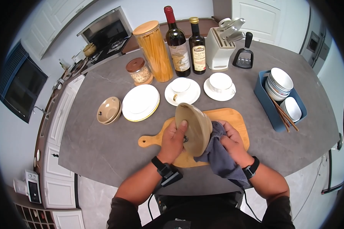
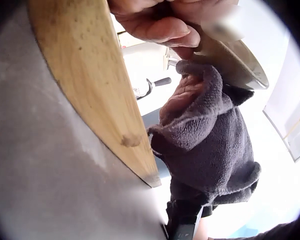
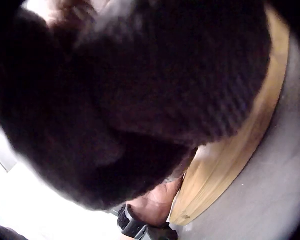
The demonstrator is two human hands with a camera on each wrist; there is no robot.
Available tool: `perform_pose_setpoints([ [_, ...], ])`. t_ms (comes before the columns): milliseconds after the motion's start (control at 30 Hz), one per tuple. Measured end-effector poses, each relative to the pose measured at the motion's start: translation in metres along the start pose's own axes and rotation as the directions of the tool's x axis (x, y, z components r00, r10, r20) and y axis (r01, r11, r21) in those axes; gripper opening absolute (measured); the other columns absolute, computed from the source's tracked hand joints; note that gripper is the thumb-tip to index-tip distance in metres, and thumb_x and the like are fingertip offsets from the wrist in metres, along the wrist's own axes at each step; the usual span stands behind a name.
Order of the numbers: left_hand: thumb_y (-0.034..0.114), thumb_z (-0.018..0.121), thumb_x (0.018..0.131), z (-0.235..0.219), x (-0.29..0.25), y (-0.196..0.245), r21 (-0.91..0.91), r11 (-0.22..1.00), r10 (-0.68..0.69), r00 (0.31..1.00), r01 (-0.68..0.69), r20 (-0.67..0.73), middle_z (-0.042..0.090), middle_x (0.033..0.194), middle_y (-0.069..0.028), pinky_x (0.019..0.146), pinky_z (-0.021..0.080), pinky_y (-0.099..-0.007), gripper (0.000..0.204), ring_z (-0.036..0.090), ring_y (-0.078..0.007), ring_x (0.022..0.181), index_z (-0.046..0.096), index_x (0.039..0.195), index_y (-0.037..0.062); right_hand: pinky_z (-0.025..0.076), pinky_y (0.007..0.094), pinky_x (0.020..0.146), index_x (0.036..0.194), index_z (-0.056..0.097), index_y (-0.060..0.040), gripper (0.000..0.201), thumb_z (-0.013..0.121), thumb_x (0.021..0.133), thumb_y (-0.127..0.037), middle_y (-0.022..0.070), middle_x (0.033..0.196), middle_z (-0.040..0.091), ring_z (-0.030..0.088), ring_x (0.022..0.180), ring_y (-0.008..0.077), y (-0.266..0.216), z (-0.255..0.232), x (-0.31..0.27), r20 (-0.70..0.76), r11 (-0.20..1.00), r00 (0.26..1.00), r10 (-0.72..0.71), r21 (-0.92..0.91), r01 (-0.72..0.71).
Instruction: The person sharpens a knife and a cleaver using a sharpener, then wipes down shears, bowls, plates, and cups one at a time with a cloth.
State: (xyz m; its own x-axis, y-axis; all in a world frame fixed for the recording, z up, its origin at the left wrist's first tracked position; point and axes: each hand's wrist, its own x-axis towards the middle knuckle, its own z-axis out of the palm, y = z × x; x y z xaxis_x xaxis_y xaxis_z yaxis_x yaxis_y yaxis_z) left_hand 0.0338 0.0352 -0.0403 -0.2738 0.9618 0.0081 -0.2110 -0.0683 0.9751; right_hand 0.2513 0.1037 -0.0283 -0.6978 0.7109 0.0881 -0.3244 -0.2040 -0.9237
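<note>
A beige bowl (image 1: 193, 131) is held tilted on its side above the wooden board (image 1: 233, 122). The left hand (image 1: 172, 142) grips its near-left edge, thumb on the inner face. Against the bowl's right, outer side the right hand (image 1: 233, 143) holds a grey-purple cloth (image 1: 219, 154), which hangs down toward the wrist. In the left wrist view the cloth (image 2: 215, 145) wraps over the right hand (image 2: 182, 97), and the left hand's fingers (image 2: 165, 30) curl near the bowl (image 2: 235, 62). Dark cloth (image 3: 165, 75) fills most of the right wrist view.
Beyond the board stand two cups on saucers (image 1: 182, 91), white plates (image 1: 140, 103), small beige bowls (image 1: 109, 110), a pasta jar (image 1: 154, 53), two bottles (image 1: 178, 49) and a knife block (image 1: 219, 49). A blue basket (image 1: 269, 103) with bowls and chopsticks is at the right.
</note>
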Motion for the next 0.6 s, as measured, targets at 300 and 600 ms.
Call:
perform_pose_setpoints([
  [300, 0.027, 0.054, 0.112, 0.001, 0.002, 0.003, -0.028, 0.999, 0.017, 1.000, -0.017, 0.005, 0.070, 0.084, -0.0066, 0.050, 0.051, -0.0242, 0.023, 0.065, -0.0112, 0.060, 0.055, 0.116, 0.0039, 0.048, 0.0295, 0.105, 0.141, 0.048, 0.0026, 0.036, 0.057, 0.109, -0.011, 0.0091, 0.130, 0.064, 0.061, 0.118, 0.0131, 0.006, 0.000, 0.006, -0.171, 0.952, 0.944, -0.284, -0.170, 0.256],
  [600, 0.016, 0.053, 0.111, 0.003, 0.000, 0.006, -0.020, 0.998, 0.064, 0.998, -0.063, 0.022, 0.070, 0.101, -0.0116, 0.057, 0.059, -0.0279, 0.026, 0.071, -0.0163, 0.069, 0.047, 0.133, 0.0023, 0.046, 0.0316, 0.108, 0.147, 0.045, 0.0024, 0.045, 0.059, 0.108, -0.015, 0.0113, 0.133, 0.061, 0.059, 0.121, 0.0149, -0.009, 0.009, 0.003, -0.198, 0.932, 0.927, -0.319, -0.246, 0.268],
])
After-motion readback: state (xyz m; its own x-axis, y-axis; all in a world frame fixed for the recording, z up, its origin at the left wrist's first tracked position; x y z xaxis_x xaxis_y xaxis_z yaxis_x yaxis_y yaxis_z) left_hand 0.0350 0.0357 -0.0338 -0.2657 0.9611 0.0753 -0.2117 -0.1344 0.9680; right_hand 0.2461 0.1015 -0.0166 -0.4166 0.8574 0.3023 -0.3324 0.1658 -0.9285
